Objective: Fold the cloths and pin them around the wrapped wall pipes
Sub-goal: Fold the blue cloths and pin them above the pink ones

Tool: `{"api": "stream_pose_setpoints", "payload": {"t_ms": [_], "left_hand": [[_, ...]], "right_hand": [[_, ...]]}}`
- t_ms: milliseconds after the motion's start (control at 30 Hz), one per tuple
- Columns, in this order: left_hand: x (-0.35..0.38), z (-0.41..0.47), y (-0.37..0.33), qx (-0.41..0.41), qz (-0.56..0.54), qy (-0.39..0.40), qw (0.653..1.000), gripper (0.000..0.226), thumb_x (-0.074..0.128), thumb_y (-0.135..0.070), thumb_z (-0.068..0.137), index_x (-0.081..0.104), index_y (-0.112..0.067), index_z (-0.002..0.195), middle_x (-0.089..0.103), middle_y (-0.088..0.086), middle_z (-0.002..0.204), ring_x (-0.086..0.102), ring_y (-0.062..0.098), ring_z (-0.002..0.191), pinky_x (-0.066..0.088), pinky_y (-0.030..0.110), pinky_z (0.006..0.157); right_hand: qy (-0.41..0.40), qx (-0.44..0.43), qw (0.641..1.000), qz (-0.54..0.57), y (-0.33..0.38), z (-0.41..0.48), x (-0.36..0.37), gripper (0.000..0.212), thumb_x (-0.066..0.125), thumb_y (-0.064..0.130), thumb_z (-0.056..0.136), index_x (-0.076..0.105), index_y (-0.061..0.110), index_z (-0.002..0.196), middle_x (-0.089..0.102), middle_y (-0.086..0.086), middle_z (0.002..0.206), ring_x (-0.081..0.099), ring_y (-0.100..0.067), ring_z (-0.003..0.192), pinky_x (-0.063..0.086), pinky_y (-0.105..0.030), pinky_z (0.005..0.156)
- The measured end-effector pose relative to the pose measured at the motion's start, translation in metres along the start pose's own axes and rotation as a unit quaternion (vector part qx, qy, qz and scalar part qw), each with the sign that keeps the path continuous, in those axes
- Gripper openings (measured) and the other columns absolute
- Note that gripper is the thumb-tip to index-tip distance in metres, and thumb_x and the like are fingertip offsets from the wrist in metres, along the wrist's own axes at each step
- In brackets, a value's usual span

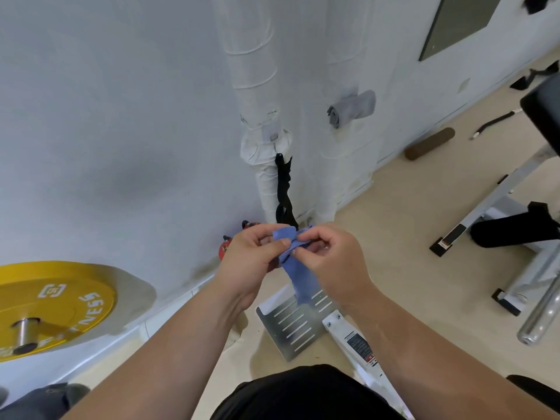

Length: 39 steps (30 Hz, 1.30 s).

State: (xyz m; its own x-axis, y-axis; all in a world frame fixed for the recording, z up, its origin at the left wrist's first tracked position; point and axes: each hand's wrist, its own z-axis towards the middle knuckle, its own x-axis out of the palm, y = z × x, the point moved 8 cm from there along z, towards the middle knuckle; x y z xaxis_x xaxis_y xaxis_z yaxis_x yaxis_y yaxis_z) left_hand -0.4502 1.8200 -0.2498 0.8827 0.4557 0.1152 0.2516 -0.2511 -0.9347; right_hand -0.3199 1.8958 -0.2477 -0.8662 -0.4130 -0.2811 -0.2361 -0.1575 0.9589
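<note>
Below the two wrapped wall pipes, both bare hands meet in front of the person's body and work a small blue cloth (295, 265). The left hand (251, 262) pinches the cloth's bunched upper edge between thumb and curled fingers, and the right hand (331, 262) pinches the same edge just beside it, thumb and forefinger pressed together on the fabric; the knuckles of the two hands nearly touch. From the pinched top the cloth hangs down in a narrow, partly folded strip, its lower end dangling in front of a slotted metal plate (291, 325) that lies on the beige floor (394, 213). Behind the hands, against the white wall (121, 116), stands the left pipe (257, 86), wound in white wrap, with a pale cloth (266, 147) bunched around it and a black strap (283, 189) hanging beside its lower part. The right pipe (342, 56) carries a rolled grey cloth (351, 109) fixed crosswise to its front. A yellow weight plate (54, 301) on a bar end sits at the far left, near the wall. To the right, a white bench frame (497, 207) rests on the floor, and a brown foam roller (430, 144) lies near the skirting beyond it. Something red (223, 248) shows just behind the left hand, too hidden to identify.
</note>
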Motion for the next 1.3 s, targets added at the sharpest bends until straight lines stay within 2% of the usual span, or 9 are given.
{"api": "stream_pose_setpoints", "payload": {"t_ms": [167,300,367,500,667,733,900,1167,1300], "left_hand": [[0.000,-0.004,0.000,-0.049,-0.018,0.044,0.998,0.021,0.058,0.013,0.091,0.071,0.003,0.103,0.072,0.005,0.070,0.065,0.009,0.058,0.048,0.017,0.052],[0.007,-0.008,-0.004,-0.068,-0.070,0.045,0.994,0.019,0.052,-0.004,0.101,0.067,0.008,0.104,0.069,0.005,0.065,0.062,0.010,0.050,0.048,0.018,0.047],[0.006,-0.008,-0.002,-0.082,-0.099,0.015,0.992,0.027,0.047,-0.015,0.105,0.064,0.005,0.101,0.068,0.008,0.064,0.062,0.014,0.046,0.047,0.021,0.042],[0.001,-0.007,0.003,-0.079,-0.035,-0.004,0.996,0.022,0.054,-0.007,0.100,0.068,0.009,0.100,0.067,0.013,0.069,0.061,0.016,0.052,0.047,0.022,0.043],[-0.005,-0.006,-0.008,-0.016,0.100,0.024,0.995,0.012,0.068,-0.017,0.089,0.076,-0.009,0.085,0.062,0.028,0.082,0.053,0.031,0.073,0.045,0.041,0.068],[-0.005,-0.007,-0.014,0.003,0.121,0.034,0.992,0.011,0.069,-0.013,0.081,0.076,-0.009,0.088,0.062,0.039,0.088,0.052,0.035,0.071,0.043,0.050,0.068],[-0.010,-0.005,-0.017,0.018,0.090,0.019,0.996,0.028,0.060,0.008,0.074,0.071,-0.012,0.089,0.058,0.043,0.103,0.050,0.039,0.078,0.035,0.056,0.066],[-0.001,-0.009,-0.008,0.015,0.030,0.005,0.999,0.036,0.061,0.011,0.070,0.073,-0.014,0.094,0.064,0.021,0.094,0.049,0.036,0.080,0.036,0.047,0.063],[-0.001,-0.008,-0.005,0.005,0.027,-0.010,1.000,0.030,0.067,0.001,0.076,0.072,-0.005,0.105,0.064,0.037,0.101,0.050,0.036,0.079,0.035,0.048,0.064]], "right_hand": [[-0.014,-0.094,0.993,-0.076,0.014,-0.001,-0.001,0.008,0.076,0.005,0.077,0.071,0.011,0.077,0.052,0.010,0.097,0.057,0.002,0.090,0.040,-0.004,0.077],[0.031,-0.172,0.981,-0.085,0.025,-0.004,0.007,0.014,0.071,0.002,0.081,0.065,0.015,0.080,0.059,0.006,0.088,0.056,-0.010,0.088,0.041,-0.016,0.080],[0.054,-0.171,0.982,-0.059,0.026,-0.004,0.010,0.018,0.070,-0.004,0.082,0.066,0.013,0.081,0.059,0.003,0.086,0.057,-0.010,0.083,0.041,-0.013,0.076],[0.071,-0.151,0.986,-0.012,0.021,-0.003,0.010,0.014,0.071,-0.003,0.084,0.069,0.011,0.084,0.062,0.001,0.090,0.061,-0.013,0.086,0.046,-0.016,0.078],[0.187,-0.072,0.979,0.039,0.008,0.000,0.011,0.011,0.071,0.002,0.088,0.067,0.011,0.082,0.066,0.009,0.125,0.057,-0.001,0.124,0.039,-0.011,0.100],[0.235,-0.044,0.968,0.073,0.007,-0.001,0.012,0.012,0.067,0.000,0.091,0.064,0.008,0.083,0.071,0.003,0.122,0.054,0.003,0.128,0.040,-0.011,0.101],[0.224,-0.063,0.968,0.096,0.014,0.003,0.008,0.015,0.067,0.012,0.090,0.066,0.024,0.081,0.072,-0.011,0.094,0.068,-0.022,0.097,0.054,-0.039,0.090],[0.231,-0.025,0.966,0.116,0.004,0.001,0.014,0.011,0.064,0.017,0.091,0.059,0.020,0.082,0.066,-0.023,0.099,0.063,-0.040,0.093,0.052,-0.053,0.086],[0.203,-0.033,0.971,0.120,0.001,0.000,0.014,0.012,0.064,0.020,0.092,0.057,0.012,0.086,0.061,-0.029,0.089,0.059,-0.036,0.079,0.050,-0.052,0.077]]}}
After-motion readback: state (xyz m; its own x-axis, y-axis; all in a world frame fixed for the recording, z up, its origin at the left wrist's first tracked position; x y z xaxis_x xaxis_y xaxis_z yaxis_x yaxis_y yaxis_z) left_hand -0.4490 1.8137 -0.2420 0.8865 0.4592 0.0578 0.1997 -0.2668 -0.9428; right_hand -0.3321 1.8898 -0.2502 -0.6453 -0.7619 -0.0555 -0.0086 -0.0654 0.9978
